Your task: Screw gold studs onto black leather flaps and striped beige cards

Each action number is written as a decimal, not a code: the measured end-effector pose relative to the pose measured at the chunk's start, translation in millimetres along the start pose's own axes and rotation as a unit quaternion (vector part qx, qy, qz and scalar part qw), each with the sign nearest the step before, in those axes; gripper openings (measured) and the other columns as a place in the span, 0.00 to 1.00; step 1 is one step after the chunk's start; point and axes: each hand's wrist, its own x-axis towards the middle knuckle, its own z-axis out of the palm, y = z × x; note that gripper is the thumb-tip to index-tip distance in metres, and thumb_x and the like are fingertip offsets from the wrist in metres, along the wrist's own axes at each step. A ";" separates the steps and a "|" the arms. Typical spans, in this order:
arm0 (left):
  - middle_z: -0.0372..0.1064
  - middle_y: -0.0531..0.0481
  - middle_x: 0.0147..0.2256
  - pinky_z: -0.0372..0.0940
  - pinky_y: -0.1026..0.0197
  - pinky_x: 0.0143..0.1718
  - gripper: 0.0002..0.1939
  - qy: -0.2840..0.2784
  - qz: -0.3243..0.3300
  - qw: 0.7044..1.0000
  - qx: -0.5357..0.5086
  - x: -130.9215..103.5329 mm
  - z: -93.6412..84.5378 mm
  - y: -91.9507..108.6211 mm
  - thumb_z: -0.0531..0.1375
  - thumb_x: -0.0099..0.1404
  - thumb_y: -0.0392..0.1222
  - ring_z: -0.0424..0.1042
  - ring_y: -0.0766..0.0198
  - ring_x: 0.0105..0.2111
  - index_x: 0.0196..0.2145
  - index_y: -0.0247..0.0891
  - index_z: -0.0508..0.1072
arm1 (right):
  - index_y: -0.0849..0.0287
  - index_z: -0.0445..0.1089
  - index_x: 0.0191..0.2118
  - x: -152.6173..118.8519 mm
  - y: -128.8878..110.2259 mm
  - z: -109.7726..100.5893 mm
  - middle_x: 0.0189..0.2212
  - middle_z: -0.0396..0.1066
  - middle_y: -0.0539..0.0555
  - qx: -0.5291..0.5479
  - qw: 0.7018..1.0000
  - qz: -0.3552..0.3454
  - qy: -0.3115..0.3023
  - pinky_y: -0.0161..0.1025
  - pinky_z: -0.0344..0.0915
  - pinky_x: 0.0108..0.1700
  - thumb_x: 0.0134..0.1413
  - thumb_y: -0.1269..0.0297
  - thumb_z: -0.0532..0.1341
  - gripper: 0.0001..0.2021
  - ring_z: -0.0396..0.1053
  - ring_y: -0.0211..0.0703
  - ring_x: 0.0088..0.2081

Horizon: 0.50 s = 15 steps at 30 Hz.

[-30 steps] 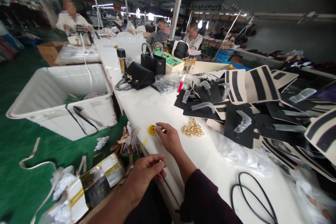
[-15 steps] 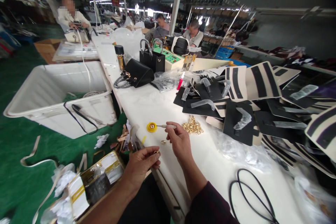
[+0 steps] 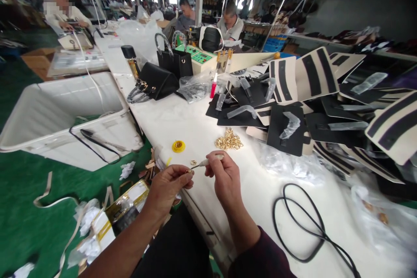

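Note:
My left hand [image 3: 174, 181] pinches a small gold metal fitting [image 3: 189, 171] between thumb and fingertips, over the table's near edge. My right hand [image 3: 224, 176] is closed around the pale handle of a small screwdriver [image 3: 203, 163]. Its thin shaft points left, and the tip is at the gold fitting; whether it touches cannot be made out. A single gold piece [image 3: 193, 162] lies on the white table just beyond my fingers. Farther off are a round yellow dish [image 3: 178, 146] with small shiny bits inside and a heap of gold fittings [image 3: 229, 140].
Black and cream bag panels [image 3: 286, 128] are piled at the right, near a looped black cord [image 3: 301, 221]. Two black handbags [image 3: 163, 84], a red-and-white bottle [image 3: 213, 87] and a green-topped machine [image 3: 200, 57] stand behind. A white bin [image 3: 107, 139] is on the left; co-workers sit farther back.
The screwdriver tip has moved from the yellow dish to the fitting in my left hand. My hands have come closer together, and the camera view has shifted.

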 end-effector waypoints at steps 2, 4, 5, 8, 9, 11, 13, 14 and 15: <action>0.78 0.52 0.26 0.69 0.65 0.30 0.19 0.001 0.005 1.000 -0.003 -1.0 1.2 0.2 0.76 0.51 0.49 0.77 0.65 0.26 0.35 0.36 0.78 | 0.57 0.70 0.34 -0.2 -1.8 -0.7 0.22 0.69 0.47 -0.014 1.000 -0.005 -0.005 0.37 0.64 0.30 0.65 0.54 0.59 0.13 0.67 0.39 0.25; 0.78 0.53 0.26 0.69 0.65 0.30 0.19 0.004 0.006 1.000 -0.003 -2.3 2.1 0.9 0.76 0.51 0.49 0.77 0.65 0.26 0.35 0.37 0.78 | 0.56 0.70 0.33 -0.5 -3.6 -1.1 0.22 0.68 0.47 -0.024 1.000 -0.011 -0.007 0.37 0.64 0.31 0.65 0.54 0.59 0.13 0.67 0.39 0.25; 0.78 0.53 0.27 0.69 0.65 0.30 0.19 0.005 0.006 1.000 -0.002 -3.0 2.3 1.5 0.76 0.51 0.48 0.77 0.65 0.26 0.35 0.37 0.78 | 0.56 0.70 0.33 -0.6 -4.3 -1.3 0.22 0.68 0.47 -0.028 1.000 -0.013 -0.007 0.37 0.63 0.31 0.65 0.55 0.59 0.12 0.66 0.39 0.25; 0.78 0.53 0.27 0.70 0.65 0.30 0.18 0.007 0.005 1.000 -0.005 -4.8 2.2 3.7 0.76 0.50 0.48 0.77 0.65 0.26 0.35 0.37 0.78 | 0.56 0.70 0.33 -0.9 -5.6 -1.6 0.22 0.68 0.46 -0.039 0.999 -0.015 -0.002 0.37 0.63 0.30 0.65 0.56 0.59 0.12 0.66 0.38 0.25; 0.78 0.53 0.26 0.70 0.65 0.30 0.19 0.007 0.005 1.000 -0.008 -5.2 2.0 4.4 0.76 0.50 0.48 0.77 0.65 0.25 0.34 0.37 0.78 | 0.56 0.70 0.33 -1.0 -5.8 -1.5 0.21 0.68 0.46 -0.042 0.999 -0.015 -0.001 0.37 0.63 0.30 0.65 0.56 0.59 0.12 0.66 0.38 0.25; 0.77 0.53 0.26 0.70 0.64 0.30 0.19 0.009 0.003 1.000 -0.014 -5.5 1.4 5.2 0.76 0.49 0.48 0.77 0.64 0.25 0.34 0.36 0.78 | 0.56 0.70 0.33 -1.4 -6.2 -0.9 0.21 0.68 0.46 -0.044 0.999 -0.013 -0.001 0.37 0.63 0.30 0.65 0.56 0.59 0.11 0.66 0.38 0.25; 0.77 0.53 0.25 0.70 0.65 0.30 0.19 0.013 0.001 1.000 -0.016 -4.9 0.6 5.0 0.76 0.48 0.48 0.76 0.65 0.25 0.34 0.36 0.78 | 0.56 0.70 0.33 -1.9 -6.9 0.0 0.21 0.68 0.46 -0.042 0.999 -0.013 -0.002 0.37 0.63 0.31 0.64 0.56 0.59 0.11 0.66 0.38 0.25; 0.77 0.53 0.25 0.70 0.65 0.30 0.19 0.015 0.001 1.000 -0.015 -4.5 0.1 4.5 0.77 0.48 0.48 0.76 0.65 0.24 0.34 0.36 0.78 | 0.56 0.70 0.33 -2.0 -7.2 0.4 0.21 0.68 0.46 -0.041 0.999 -0.014 -0.003 0.37 0.63 0.31 0.64 0.56 0.59 0.11 0.66 0.38 0.25; 0.77 0.53 0.25 0.69 0.65 0.29 0.19 0.017 0.001 1.000 -0.013 -3.9 -0.4 3.9 0.77 0.48 0.48 0.76 0.65 0.24 0.34 0.36 0.78 | 0.57 0.70 0.33 -2.1 -7.5 0.9 0.21 0.68 0.46 -0.041 0.999 -0.014 -0.003 0.37 0.63 0.31 0.64 0.56 0.59 0.12 0.66 0.38 0.25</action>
